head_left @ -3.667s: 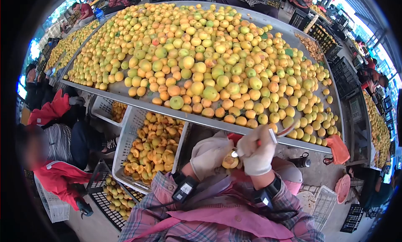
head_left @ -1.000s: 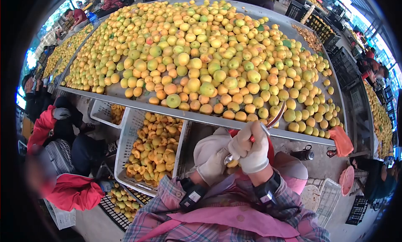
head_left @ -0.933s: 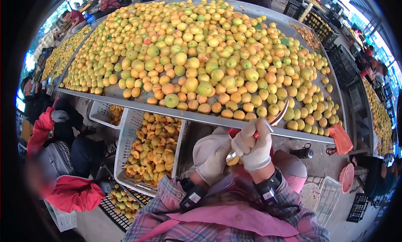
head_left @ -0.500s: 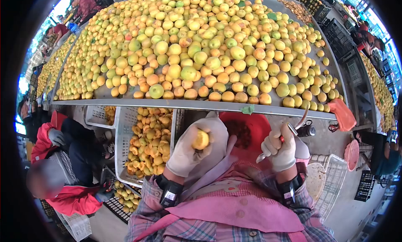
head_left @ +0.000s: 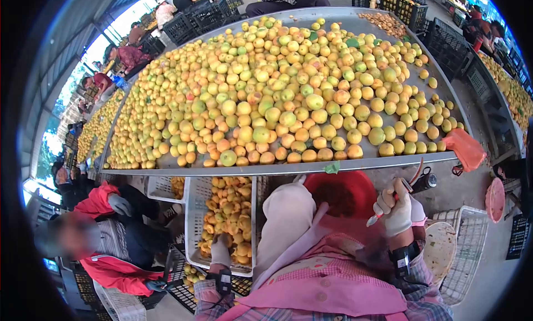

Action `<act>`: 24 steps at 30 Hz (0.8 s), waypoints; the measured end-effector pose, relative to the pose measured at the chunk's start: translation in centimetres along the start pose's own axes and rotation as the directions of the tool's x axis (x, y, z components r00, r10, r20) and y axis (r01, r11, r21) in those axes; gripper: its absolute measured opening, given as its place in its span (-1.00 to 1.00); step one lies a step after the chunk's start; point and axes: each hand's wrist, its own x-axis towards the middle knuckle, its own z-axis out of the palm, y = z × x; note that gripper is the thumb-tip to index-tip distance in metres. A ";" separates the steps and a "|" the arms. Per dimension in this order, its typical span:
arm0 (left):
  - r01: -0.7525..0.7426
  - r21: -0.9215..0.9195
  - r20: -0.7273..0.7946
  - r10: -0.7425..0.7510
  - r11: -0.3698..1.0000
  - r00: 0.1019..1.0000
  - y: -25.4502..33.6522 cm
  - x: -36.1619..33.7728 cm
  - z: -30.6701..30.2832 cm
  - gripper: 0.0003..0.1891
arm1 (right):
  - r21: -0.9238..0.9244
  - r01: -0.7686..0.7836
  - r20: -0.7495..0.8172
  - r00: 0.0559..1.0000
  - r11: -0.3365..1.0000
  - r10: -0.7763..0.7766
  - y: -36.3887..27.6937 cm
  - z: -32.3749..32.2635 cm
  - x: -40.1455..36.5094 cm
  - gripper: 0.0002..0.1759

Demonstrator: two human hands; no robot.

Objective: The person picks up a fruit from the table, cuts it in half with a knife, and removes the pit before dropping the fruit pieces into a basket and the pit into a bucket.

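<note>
My left hand (head_left: 221,250), in a pale glove, reaches down into a white crate (head_left: 194,249) of cut apricots (head_left: 227,210). It is over the fruit at the crate's near end; its fingers are foreshortened, and I cannot see whether fruit is in them. My gloved right hand (head_left: 396,207) is closed around a small knife (head_left: 373,220) with red on its handle, the short blade pointing down and left. This hand is above my lap, right of a red basin (head_left: 363,190) with dark contents. Whole apricots (head_left: 266,99) cover much of the metal table (head_left: 255,170) ahead.
An orange-red bag (head_left: 465,149) hangs at the table's right corner. A pale basin (head_left: 440,249) and a white basket (head_left: 469,254) stand to my right. A person in a red jacket (head_left: 116,274) sits close on the left. Apricot stones (head_left: 383,24) lie at the table's far right.
My left hand has moved down and left from before my body into the crate; the apricot it held is no longer visible in it. My right hand keeps the knife. The view has shifted.
</note>
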 end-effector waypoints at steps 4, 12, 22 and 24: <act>-0.278 0.567 0.034 0.315 0.776 0.949 -3.0 2.4 -3.3 -0.73 | -0.015 0.004 -0.055 0.998 1.000 -0.005 -0.6 -0.2 -0.4 -0.65; -0.597 0.216 0.335 0.515 0.773 0.789 8.5 -4.0 11.2 -0.77 | 0.042 0.053 -0.046 0.998 0.998 -0.051 -3.2 -1.9 -0.1 -0.65; -0.891 0.380 0.695 0.559 0.246 0.451 15.9 -0.5 30.1 -0.65 | 0.150 0.107 -0.056 0.993 0.983 -0.099 -4.3 -3.4 -0.6 -0.58; -0.855 0.509 0.677 0.566 0.101 0.470 16.6 -0.1 32.0 -0.61 | 0.154 0.090 -0.008 0.996 0.984 -0.090 -4.4 -3.5 -0.6 -0.58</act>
